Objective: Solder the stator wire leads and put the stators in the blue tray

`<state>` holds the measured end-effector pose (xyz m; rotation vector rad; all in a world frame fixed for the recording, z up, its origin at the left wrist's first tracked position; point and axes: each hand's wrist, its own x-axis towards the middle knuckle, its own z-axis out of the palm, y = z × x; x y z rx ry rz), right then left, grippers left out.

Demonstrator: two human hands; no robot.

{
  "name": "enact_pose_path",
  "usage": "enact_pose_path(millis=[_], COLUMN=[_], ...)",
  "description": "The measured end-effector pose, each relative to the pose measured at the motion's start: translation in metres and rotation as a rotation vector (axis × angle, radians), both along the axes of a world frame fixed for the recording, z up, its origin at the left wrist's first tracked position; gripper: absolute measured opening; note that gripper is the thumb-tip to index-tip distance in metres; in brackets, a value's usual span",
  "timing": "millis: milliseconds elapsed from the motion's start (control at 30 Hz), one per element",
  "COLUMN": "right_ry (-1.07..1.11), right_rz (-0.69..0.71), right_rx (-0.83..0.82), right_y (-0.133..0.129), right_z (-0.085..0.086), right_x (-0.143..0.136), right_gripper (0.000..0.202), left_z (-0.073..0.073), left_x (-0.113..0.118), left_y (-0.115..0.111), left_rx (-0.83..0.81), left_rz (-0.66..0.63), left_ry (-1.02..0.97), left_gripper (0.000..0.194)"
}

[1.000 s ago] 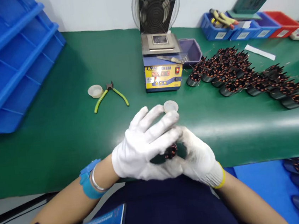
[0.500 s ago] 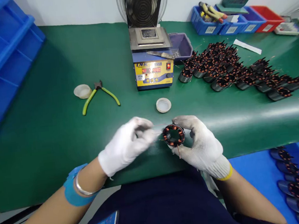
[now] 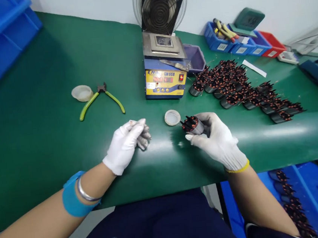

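At the near right, several wound cores are held in a blue crate below the tabletop. On the left, the fingers of the gloved left hand are closed together; whether anything fine is pinched cannot be told. Right of centre, a single stator is gripped by the fingers of the gloved right hand, its prongs turned left. Just beyond, a small dish is set. Farther left, green-handled pliers are laid open.

Right of the black fan are blue bins, a red bin and a white strip; left of it, green pliers beside a pale cup.
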<state>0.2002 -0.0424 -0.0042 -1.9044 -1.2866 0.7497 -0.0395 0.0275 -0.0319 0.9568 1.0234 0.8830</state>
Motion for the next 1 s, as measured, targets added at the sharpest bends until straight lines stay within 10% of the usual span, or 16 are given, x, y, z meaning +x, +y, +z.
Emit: enact_pose_path(millis=[267, 633, 1000], right_ry=[-0.253, -0.666, -1.073], right_rz=[0.100, 0.193, 0.426], right_rx=[-0.095, 0.363, 0.343], right_y=[0.033, 0.037, 0.052], right_z=[0.002, -0.007, -0.009], right_x=[0.008, 0.015, 0.012], right_gripper=[0.058, 0.054, 0.048], left_z=[-0.004, -0.006, -0.010], left_x=[0.004, 0.002, 0.001], left_y=[-0.002, -0.001, -0.001], left_rx=[0.110, 0.168, 0.150], left_rz=[-0.144, -0.243, -0.259], left_ry=[0.107, 0.179, 0.163], left_gripper=[0.044, 0.040, 0.038])
